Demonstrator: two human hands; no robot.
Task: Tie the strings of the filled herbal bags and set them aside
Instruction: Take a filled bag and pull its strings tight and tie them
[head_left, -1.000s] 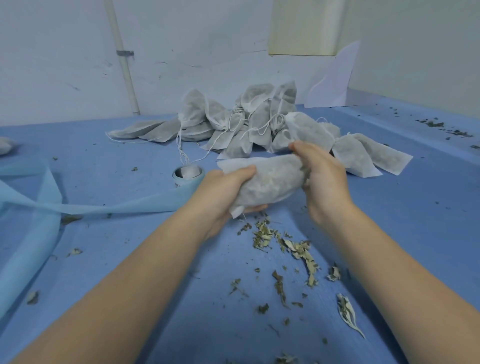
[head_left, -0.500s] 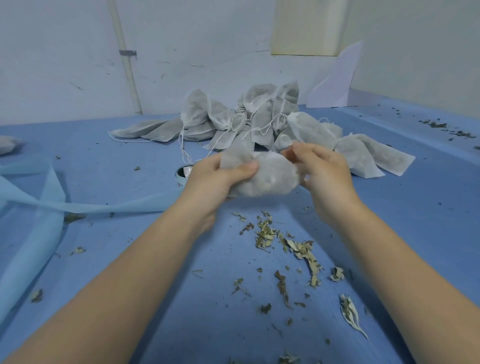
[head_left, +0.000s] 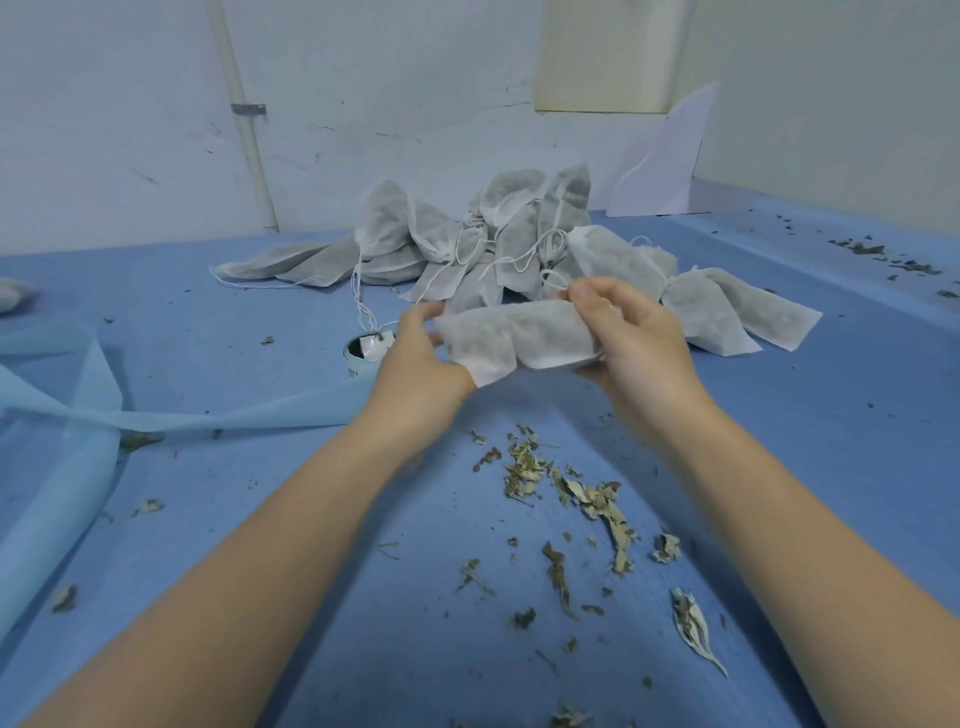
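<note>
Herbal bag (head_left: 519, 335), full and soft, sits sideways in the middle of the frame, lifted off the blue table (head_left: 260, 597) between your two hands. Your left hand (head_left: 421, 358) has its fingers curled round the bag's left end, with the thumb on top. Your right hand (head_left: 628, 332) wraps round the right end, thumb pressed on top and fingers curled under. That right end looks like the bag's mouth, so you are likely holding it there to keep the leaves in and to find the strings. You cannot see those strings now; your right hand hides them.

Just behind your hands, in the upper middle of the frame, lies the pile of bags (head_left: 498, 244). Many of them show white strings at the neck, so that looks like the spot for finished ones. It is close, so putting this bag down there should be easy.

Dry leaf bits (head_left: 576, 493) lie on the table below your hands, probably spilled from bags. Keep the mouth pinched so no more fall out.

At the left of the frame a light blue strip of cloth (head_left: 78, 415) crosses the table, and a small roll (head_left: 366, 351) stands just beside your left hand.
</note>
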